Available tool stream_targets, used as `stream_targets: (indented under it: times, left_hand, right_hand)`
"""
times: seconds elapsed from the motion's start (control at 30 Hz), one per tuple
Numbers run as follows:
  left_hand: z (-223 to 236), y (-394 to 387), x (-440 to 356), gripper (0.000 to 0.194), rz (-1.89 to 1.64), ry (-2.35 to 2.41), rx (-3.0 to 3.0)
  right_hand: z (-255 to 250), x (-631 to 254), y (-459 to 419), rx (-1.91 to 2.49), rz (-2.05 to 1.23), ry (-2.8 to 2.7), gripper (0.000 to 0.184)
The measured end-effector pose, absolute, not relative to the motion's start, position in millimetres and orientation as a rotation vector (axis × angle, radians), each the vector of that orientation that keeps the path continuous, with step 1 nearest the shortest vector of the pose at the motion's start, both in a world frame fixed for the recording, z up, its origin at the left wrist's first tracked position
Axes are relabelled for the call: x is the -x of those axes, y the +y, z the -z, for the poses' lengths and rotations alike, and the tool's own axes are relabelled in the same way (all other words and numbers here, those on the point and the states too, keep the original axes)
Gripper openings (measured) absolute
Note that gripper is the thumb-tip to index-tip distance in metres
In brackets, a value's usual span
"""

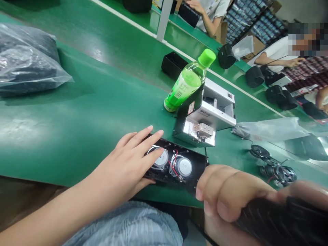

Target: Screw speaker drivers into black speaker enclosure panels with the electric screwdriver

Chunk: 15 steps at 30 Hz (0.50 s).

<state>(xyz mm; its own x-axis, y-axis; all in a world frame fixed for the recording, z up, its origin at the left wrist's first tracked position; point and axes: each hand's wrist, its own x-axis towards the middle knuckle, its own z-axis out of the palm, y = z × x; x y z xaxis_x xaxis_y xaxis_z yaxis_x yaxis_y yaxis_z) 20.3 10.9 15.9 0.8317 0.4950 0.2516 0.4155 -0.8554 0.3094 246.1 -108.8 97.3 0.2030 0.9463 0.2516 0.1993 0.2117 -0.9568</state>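
Note:
A black speaker panel (191, 172) with two round silver drivers and red and black wires lies at the near edge of the green table (84, 112). My left hand (128, 164) rests flat on its left end, fingers stretched out over the left driver (161, 160). My right hand (230, 198) is close to the camera at the lower right, fingers curled around a black ribbed tool handle (276, 222). Its working end is out of view.
A green drink bottle (188, 82) leans against a silver and black machine (207, 116) behind the panel. Loose speaker drivers (274, 167) and a clear plastic bag (274, 128) lie to the right. Bagged black parts (25, 61) sit far left. Other people work across the belt.

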Motion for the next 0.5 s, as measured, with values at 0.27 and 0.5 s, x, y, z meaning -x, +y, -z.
stream_targets:
  times: [0.27,0.5]
  left_hand:
    - [-14.5,8.5,-23.1,0.075,-0.510,0.711,-2.733]
    - [-14.4,7.8,-22.5,0.073,-0.509,0.706,-2.713]
  right_hand:
    - [-90.2,-249.6,-104.2,1.292,-0.891,-1.202,0.047]
    - [-73.6,-257.5,-109.7,1.206,-0.898,-1.259,0.044]
